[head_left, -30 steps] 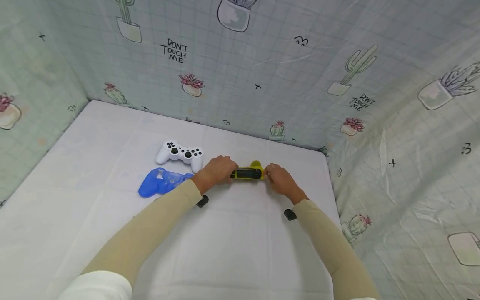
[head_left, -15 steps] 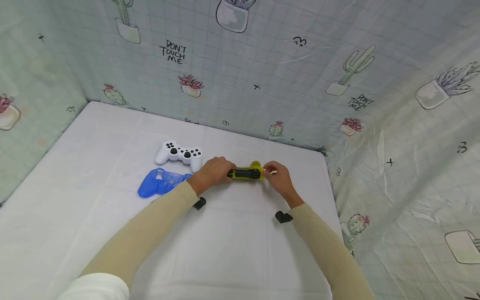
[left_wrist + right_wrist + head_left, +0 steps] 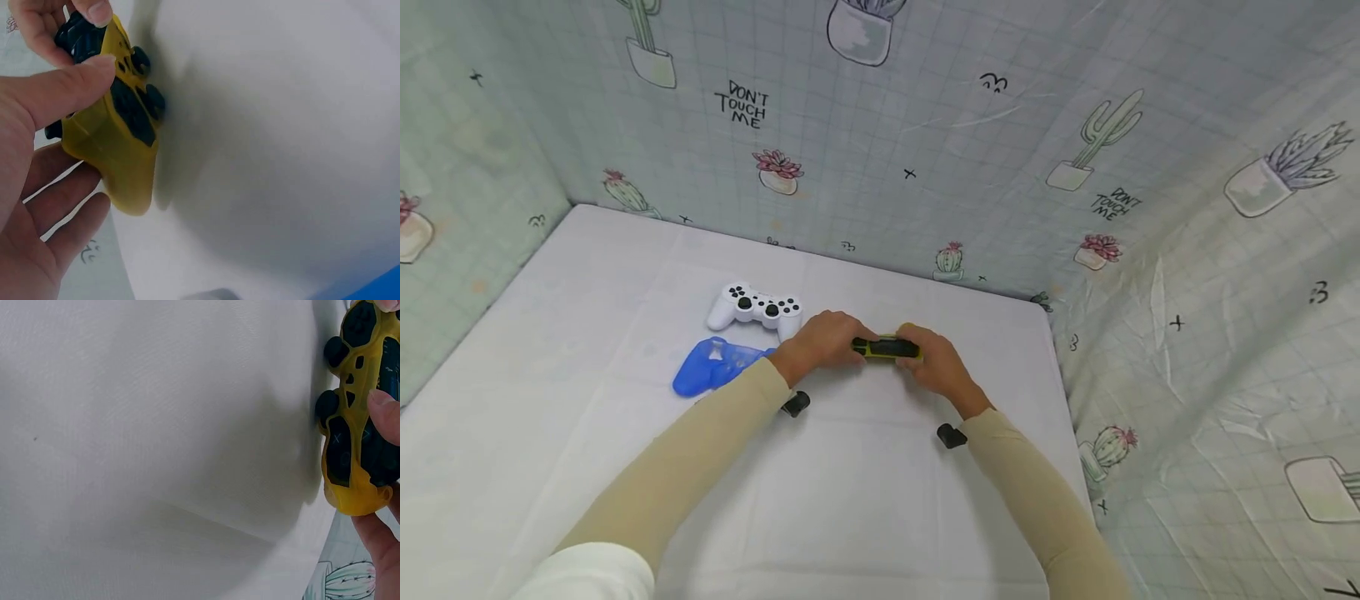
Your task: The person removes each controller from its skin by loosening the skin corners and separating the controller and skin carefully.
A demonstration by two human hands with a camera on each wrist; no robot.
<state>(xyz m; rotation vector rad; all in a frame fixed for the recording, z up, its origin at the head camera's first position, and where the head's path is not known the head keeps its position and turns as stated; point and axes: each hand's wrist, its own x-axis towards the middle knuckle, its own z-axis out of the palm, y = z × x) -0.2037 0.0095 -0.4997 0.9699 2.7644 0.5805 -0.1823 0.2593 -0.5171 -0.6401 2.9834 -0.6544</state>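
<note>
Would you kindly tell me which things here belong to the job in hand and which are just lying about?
Seemingly in the job:
black controller
yellow cover around it
left hand and right hand, both holding it

Apparently lying about:
white controller
blue cover

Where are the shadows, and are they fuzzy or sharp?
Left wrist view: a big fuzzy shadow on the white table, beside the yellow-cased controller; right wrist view: another, mostly fuzzy, left of the controller; head view: faint, fuzzy shading between the tan sleeves.

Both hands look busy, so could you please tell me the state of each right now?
Left hand: closed, holding one end of the yellow-covered controller.
Right hand: closed, holding the other end.
</note>
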